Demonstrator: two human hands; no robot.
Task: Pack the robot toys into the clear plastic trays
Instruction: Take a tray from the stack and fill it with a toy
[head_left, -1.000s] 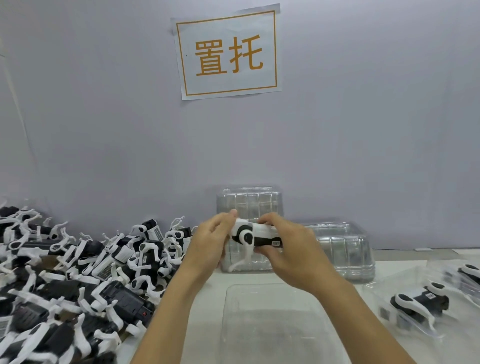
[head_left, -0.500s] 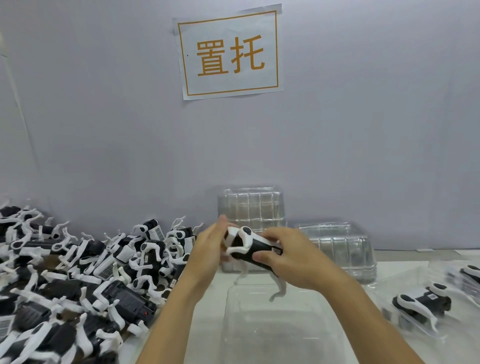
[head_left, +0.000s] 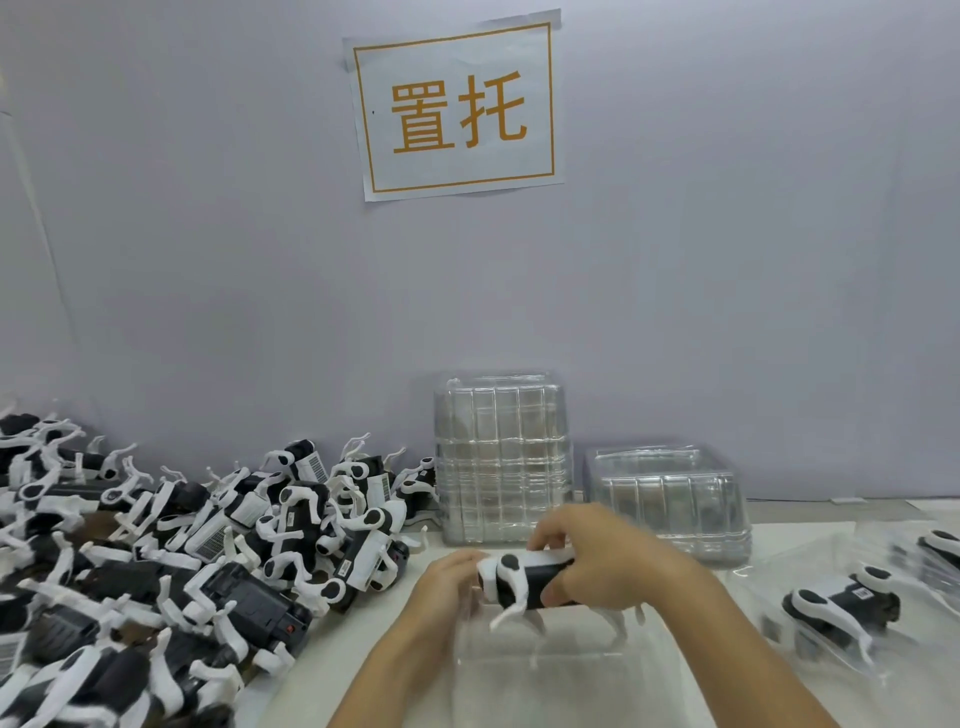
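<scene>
White table (head_left: 810, 514) with toy heap (head_left: 171, 561), tray stacks (head_left: 501, 457).

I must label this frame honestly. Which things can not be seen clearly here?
Head view:
- Left hand fingers: behind the robot toy, motion-blurred.
- Clear tray under it: cut by the bottom edge.
- Packed toy label: too small, blurred.
- Toy pile: cut by the left edge.

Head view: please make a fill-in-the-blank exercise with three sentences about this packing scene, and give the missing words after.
1. The right hand and the left hand hold one robot dog toy above a clear plastic ____.
2. The pile of unpacked toys lies on the person's ____ side.
3. The paper sign on the wall has ____ characters.

Missing words: tray; left; orange
</scene>
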